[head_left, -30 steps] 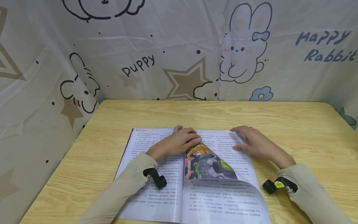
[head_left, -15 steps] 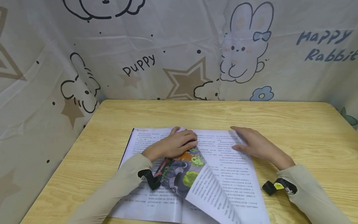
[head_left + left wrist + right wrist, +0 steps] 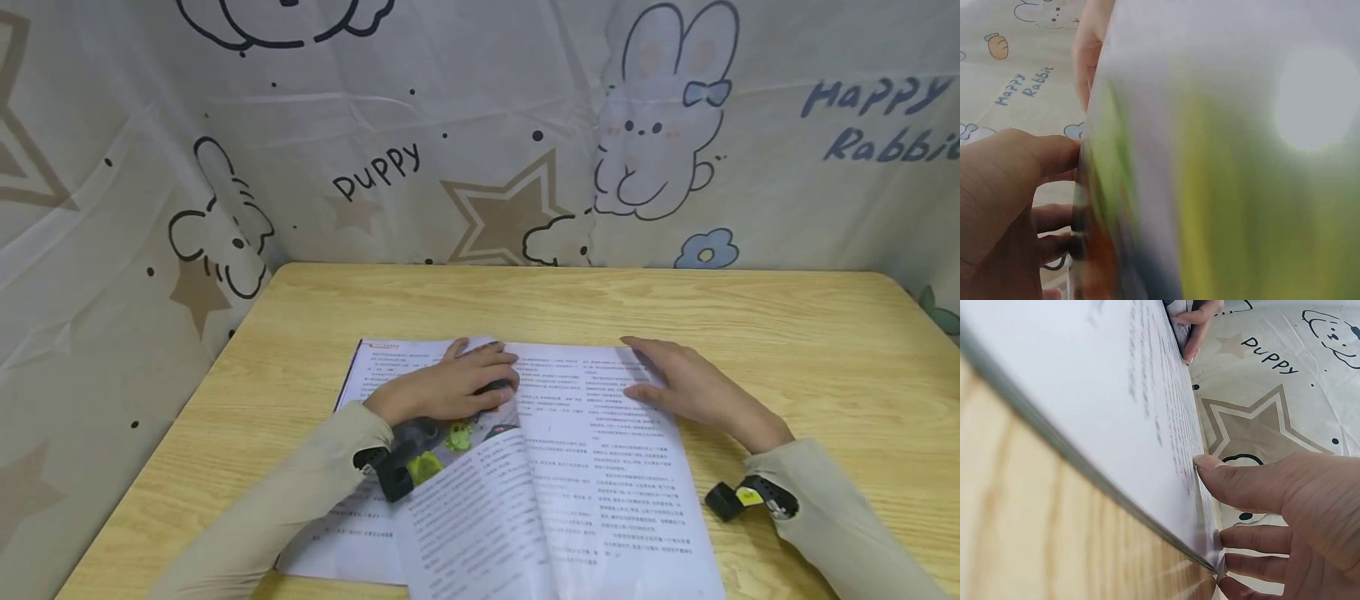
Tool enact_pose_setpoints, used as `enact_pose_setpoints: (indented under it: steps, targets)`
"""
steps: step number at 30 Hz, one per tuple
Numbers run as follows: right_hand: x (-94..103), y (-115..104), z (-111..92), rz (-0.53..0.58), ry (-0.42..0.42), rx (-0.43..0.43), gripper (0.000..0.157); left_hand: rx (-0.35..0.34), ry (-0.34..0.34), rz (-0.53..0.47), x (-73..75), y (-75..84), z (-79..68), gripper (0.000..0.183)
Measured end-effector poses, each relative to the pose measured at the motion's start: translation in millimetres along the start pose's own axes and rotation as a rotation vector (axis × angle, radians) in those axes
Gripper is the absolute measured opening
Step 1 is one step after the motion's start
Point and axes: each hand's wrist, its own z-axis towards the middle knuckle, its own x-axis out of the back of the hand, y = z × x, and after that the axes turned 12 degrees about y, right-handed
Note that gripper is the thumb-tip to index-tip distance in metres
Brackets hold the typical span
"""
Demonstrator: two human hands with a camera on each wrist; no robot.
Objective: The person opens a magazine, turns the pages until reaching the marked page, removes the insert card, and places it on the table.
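An open magazine (image 3: 637, 500) with printed text lies on the table. My left hand (image 3: 450, 387) pinches a page (image 3: 472, 533) near its upper edge, and that page bends over the left half of the magazine. A colourful picture shows on its folded part below the hand. In the left wrist view the curved page (image 3: 1229, 187) fills most of the frame, beside the thumb and fingers. My right hand (image 3: 693, 383) rests at the magazine's upper right corner. In the right wrist view its thumb (image 3: 1235, 481) touches the page while the straight fingers lie along the edge.
The wooden table (image 3: 787, 333) extends behind and to both sides of the magazine. A pale cloth (image 3: 480, 125) with cartoon animals and stars hangs behind it. Each wrist carries a strapped black camera (image 3: 393, 479).
The left hand has moved slightly left with the page, which has swung from the right half over to the left. More text on the right half shows. The right hand has stayed put.
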Motion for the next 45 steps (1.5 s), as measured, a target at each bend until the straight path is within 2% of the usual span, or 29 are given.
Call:
enact_pose_setpoints:
  steps: [7,12,18,24,27,34,39,45]
  targets:
    - [-0.5,2,-2,0.008,-0.008,-0.017,0.070,0.034,-0.023,-0.039,-0.9,-5.3,-3.5,0.021]
    - [-1.7,4,-3,0.001,-0.005,-0.011,0.070,0.059,-0.021,-0.089,-1.6,-8.0,-2.8,0.022]
    - [-1.8,4,-2,0.001,-0.008,-0.016,0.070,0.148,-0.006,-0.120,-2.2,-8.6,-0.4,0.030]
    - [-0.5,3,-1,-0.003,-0.001,-0.020,0.070,0.244,-0.010,-0.103,-6.6,-11.7,2.8,0.042]
    - [0.1,4,-1,-0.001,0.004,-0.019,0.070,0.267,-0.011,-0.097,-8.6,-13.8,2.6,0.047]
    - [1.8,4,1,-0.004,0.015,-0.014,0.071,0.235,0.010,-0.105,-10.2,-15.3,-1.4,0.049]
    - [1.3,6,2,-0.007,0.032,-0.005,0.070,0.237,0.011,-0.098,-8.9,-14.8,1.4,0.050]
    - [0.4,5,3,0.013,0.035,0.013,0.069,0.157,0.009,-0.118,-0.7,-11.5,10.3,0.060]
